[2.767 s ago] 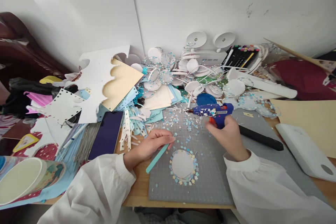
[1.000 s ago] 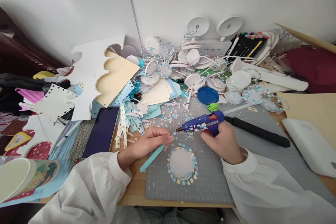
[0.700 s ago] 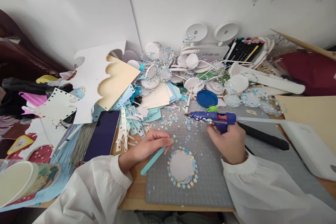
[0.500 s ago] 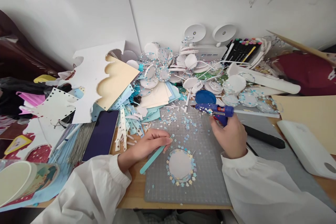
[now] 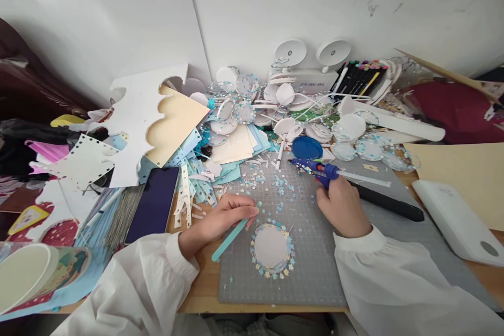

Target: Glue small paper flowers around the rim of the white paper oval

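My left hand (image 5: pixel 226 216) is closed on slim teal tweezers (image 5: pixel 230 239), their rounded end pointing down and left. At the fingertips a tiny paper star is visible, though how it is held is unclear. My right hand (image 5: pixel 343 207) grips a blue glue gun (image 5: pixel 318 167), nozzle pointing left, with a translucent glue stick (image 5: pixel 364 177) out of its back. Between the hands, on the grey cutting mat (image 5: pixel 307 273), lies a white disc (image 5: pixel 271 247) ringed with pale blue and cream stars. More small stars (image 5: pixel 281 184) are scattered above it.
White discs with beaded wire (image 5: pixel 244 113) pile along the wall. A blue lid (image 5: pixel 307 147) sits behind the glue gun. A dark phone (image 5: pixel 153 205) and paper cup (image 5: pixel 29 275) are at left; a black-handled tool (image 5: pixel 388 202) and white device (image 5: pixel 459 220) at right.
My right hand has turned the glue gun slightly, its back end shifting left and down, so the glue stick shows more. My left hand and the ringed disc look unmoved.
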`<state>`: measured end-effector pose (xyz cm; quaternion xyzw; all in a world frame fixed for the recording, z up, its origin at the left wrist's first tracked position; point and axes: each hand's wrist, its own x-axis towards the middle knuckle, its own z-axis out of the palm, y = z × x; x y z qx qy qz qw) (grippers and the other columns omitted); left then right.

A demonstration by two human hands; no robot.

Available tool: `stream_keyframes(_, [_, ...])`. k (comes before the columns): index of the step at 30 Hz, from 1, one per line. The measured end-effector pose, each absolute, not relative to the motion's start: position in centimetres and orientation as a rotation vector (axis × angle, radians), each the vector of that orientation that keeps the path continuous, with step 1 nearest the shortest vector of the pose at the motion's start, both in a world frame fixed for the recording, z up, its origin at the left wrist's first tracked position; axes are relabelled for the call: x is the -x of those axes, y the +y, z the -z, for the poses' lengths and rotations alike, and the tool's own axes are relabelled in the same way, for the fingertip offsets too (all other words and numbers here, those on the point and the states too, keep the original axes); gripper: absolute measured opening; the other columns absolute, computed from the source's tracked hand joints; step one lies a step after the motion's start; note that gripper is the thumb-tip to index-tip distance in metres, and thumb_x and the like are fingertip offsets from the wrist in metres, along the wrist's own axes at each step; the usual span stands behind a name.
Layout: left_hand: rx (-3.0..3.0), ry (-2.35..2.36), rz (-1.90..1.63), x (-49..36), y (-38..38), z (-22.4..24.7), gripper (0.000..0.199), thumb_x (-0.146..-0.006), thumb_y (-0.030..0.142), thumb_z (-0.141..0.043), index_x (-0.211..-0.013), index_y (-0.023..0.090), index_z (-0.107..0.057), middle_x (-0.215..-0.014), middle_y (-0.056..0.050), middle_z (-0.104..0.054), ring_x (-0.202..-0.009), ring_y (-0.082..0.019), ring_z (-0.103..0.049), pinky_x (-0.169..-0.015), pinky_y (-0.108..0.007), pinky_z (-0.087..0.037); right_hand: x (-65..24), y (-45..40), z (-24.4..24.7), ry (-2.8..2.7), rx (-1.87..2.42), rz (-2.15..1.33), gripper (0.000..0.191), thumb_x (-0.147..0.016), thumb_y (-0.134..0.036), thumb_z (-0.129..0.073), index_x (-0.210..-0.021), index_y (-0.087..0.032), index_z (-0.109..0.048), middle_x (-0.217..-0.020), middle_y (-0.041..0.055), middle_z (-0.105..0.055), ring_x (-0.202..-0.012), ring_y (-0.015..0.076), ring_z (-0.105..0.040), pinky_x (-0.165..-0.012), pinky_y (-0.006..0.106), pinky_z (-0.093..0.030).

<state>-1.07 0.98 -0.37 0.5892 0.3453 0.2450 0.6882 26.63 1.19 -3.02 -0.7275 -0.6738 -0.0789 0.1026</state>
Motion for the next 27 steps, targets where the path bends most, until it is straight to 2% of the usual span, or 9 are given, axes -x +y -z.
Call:
stream_keyframes(4, [-1.303,0.77,-0.558,1.1,0.9,0.7,0.038,-0.084,0.039,-0.056,-0.055,0.014,-0.051,-0.053,0.002,-0.042,-0.054,-0.01,-0.036,-0.053,-0.025,-0.025,-26.8,1.0,3.4,-1.966,2.117,0.278,0.021,-0.077,-0.021,-0.045,-0.093,-0.009,-0.051,-0.084,0.0178,-0.058,-0.082,0.0323,-0.056,-0.069,0.041,-0.042])
stream_keyframes(8, [-1.275,0.771,-0.571,1.1,0.9,1.0,0.038,-0.083,0.039,-0.057,-0.055,0.014,-0.053,-0.053,0.002,-0.041,-0.053,-0.01,-0.035,-0.053,-0.025,-0.024,-27.3,-0.6,3.2,-1.829,1.954,0.348,0.035,-0.07,-0.025,-0.053,-0.102,-0.011,-0.047,-0.099,0.0198,-0.056,-0.098,0.0389,-0.051,-0.076,0.049,-0.041])
stream_keyframes(12, [-1.211,0.753,-0.606,1.1,0.9,1.0,0.038,-0.083,0.039,-0.058,-0.056,0.013,-0.056,-0.052,0.002,-0.043,-0.052,-0.01,-0.036,-0.052,-0.025,-0.024,-26.9,-3.3,1.2,-1.66,1.75,0.36,0.022,-0.073,-0.02,-0.054,-0.094,-0.017,-0.048,-0.093,0.0132,-0.056,-0.095,0.0354,-0.053,-0.082,0.052,-0.037])
stream_keyframes(15, [-1.165,0.743,-0.635,0.9,0.9,0.8,0.037,-0.081,0.038,-0.059,-0.055,0.013,-0.058,-0.054,-0.001,-0.049,-0.052,-0.01,-0.037,-0.052,-0.025,-0.024,-25.4,-4.7,-0.9,-1.716,1.51,0.242,0.012,-0.077,-0.013,-0.053,-0.085,-0.019,-0.048,-0.088,0.0089,-0.055,-0.087,0.0277,-0.054,-0.081,0.046,-0.04])
stream_keyframes(19, [-1.111,0.78,-0.674,0.6,0.9,0.5,0.035,-0.078,0.036,-0.06,-0.054,0.011,-0.062,-0.051,-0.002,-0.05,-0.05,-0.01,-0.037,-0.049,-0.025,-0.024,-22.0,-4.5,-3.2,-2.095,1.161,0.069,0.016,-0.081,-0.005,-0.052,-0.09,-0.017,-0.053,-0.089,0.0092,-0.055,-0.085,0.0222,-0.052,-0.075,0.038,-0.043])
stream_keyframes(23, [-1.035,0.836,-0.791,0.5,1.0,0.6,0.03,-0.075,0.033,-0.062,-0.053,0.012,-0.061,-0.049,0.001,-0.044,-0.049,-0.009,-0.036,-0.049,-0.024,-0.025,-18.4,-2.8,-3.9,-2.421,0.811,0.182,0.02,-0.083,-0.006,-0.053,-0.1,-0.014,-0.06,-0.094,0.0103,-0.06,-0.084,0.0218,-0.053,-0.074,0.037,-0.046])
stream_keyframes(27, [-0.993,0.783,-0.874,0.3,1.0,0.5,0.024,-0.07,0.025,-0.061,-0.05,0.012,-0.056,-0.053,0.0,-0.045,-0.052,-0.009,-0.037,-0.05,-0.023,-0.027,-16.0,-1.4,-3.3,-2.44,0.696,0.294,0.012,-0.085,-0.007,-0.055,-0.086,-0.016,-0.064,-0.085,0.0069,-0.064,-0.081,0.02,-0.055,-0.069,0.035,-0.048])
